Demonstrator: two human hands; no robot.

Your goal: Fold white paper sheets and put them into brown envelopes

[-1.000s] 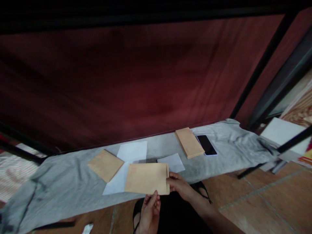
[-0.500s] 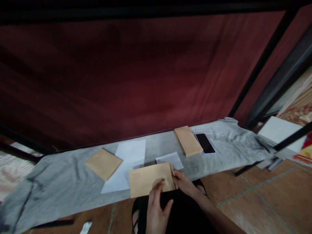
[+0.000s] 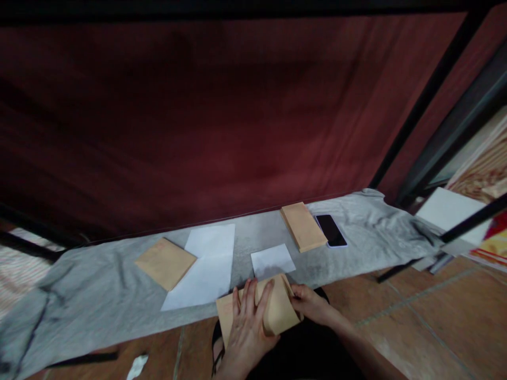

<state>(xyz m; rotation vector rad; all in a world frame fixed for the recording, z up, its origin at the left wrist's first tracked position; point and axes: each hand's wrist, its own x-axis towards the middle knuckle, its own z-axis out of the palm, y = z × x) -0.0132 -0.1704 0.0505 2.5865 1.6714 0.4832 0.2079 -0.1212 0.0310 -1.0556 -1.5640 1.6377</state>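
Observation:
A brown paper envelope [image 3: 281,306] is over my lap at the bench's front edge, its right end gaping and its upper face bowed. My left hand [image 3: 249,327] lies across it, fingers spread to the far edge and thumb at the near edge, gripping its width. At the open right end, my right hand [image 3: 311,303] holds the envelope, with some fingers hidden at the opening. Just beyond is a small folded white paper [image 3: 273,259]. Left of it, a larger creased white sheet [image 3: 209,264] lies partly under another brown envelope [image 3: 165,264].
A stack of brown envelopes [image 3: 303,227] sits farther back, beside a dark-screened phone [image 3: 331,230]. Grey cloth [image 3: 103,285] covers the bench. A dark red panel [image 3: 237,116] stands behind, with a black metal post [image 3: 428,95] at right. White scrap [image 3: 138,366] lies on the tiled floor.
My left hand has moved forward and spread over the envelope, which now bows and gapes at the right. The envelope has come slightly nearer, uncovering more of the small white paper.

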